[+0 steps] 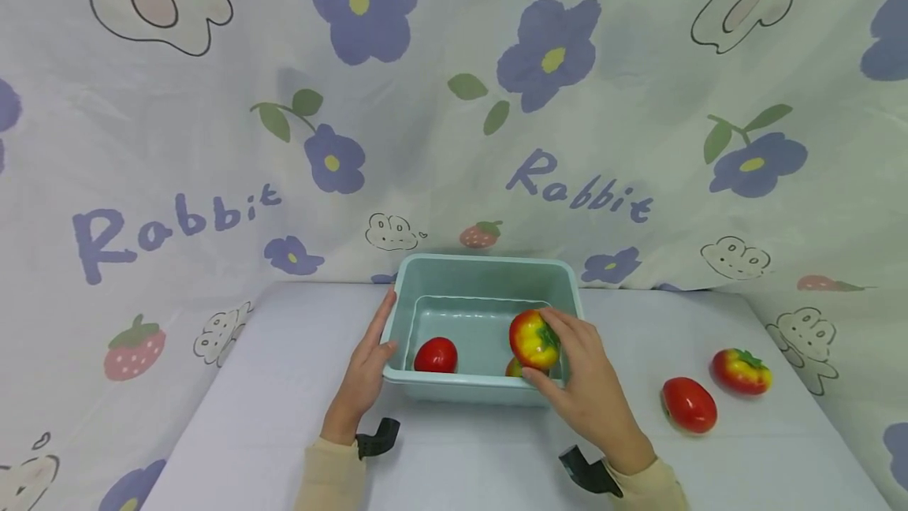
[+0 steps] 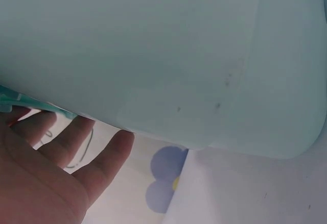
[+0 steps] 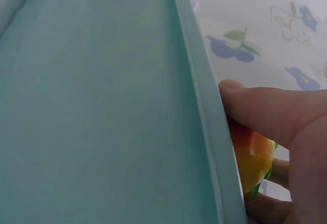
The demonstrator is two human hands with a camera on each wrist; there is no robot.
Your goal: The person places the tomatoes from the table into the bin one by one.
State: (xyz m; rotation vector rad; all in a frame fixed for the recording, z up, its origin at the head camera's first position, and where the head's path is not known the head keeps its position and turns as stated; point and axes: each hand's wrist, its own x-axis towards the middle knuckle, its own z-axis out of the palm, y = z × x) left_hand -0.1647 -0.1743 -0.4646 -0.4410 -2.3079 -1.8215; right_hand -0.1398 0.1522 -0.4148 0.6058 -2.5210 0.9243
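A pale green plastic bin (image 1: 468, 393) stands in front of me. My left hand (image 1: 365, 369) rests along its left side, fingers fairly straight against the outer wall and thumb by the front corner. In the left wrist view, its fingertips (image 2: 122, 137) touch the bin's edge. My right hand (image 1: 585, 381) holds a red-and-yellow tomato (image 1: 530, 337) with a green leafy top over the bin's right front part, thumb at the front rim. Beneath it another red-and-yellow tomato (image 1: 514, 367) shows in part. A red tomato (image 1: 436, 355) lies at the bin's left front.
On the white table (image 1: 468, 464), to the right of the bin, lie a red tomato (image 1: 690, 405) and a red-and-yellow one with a green top (image 1: 741, 371). A patterned cloth (image 1: 440, 140) with flowers and rabbits hangs right behind the bin.
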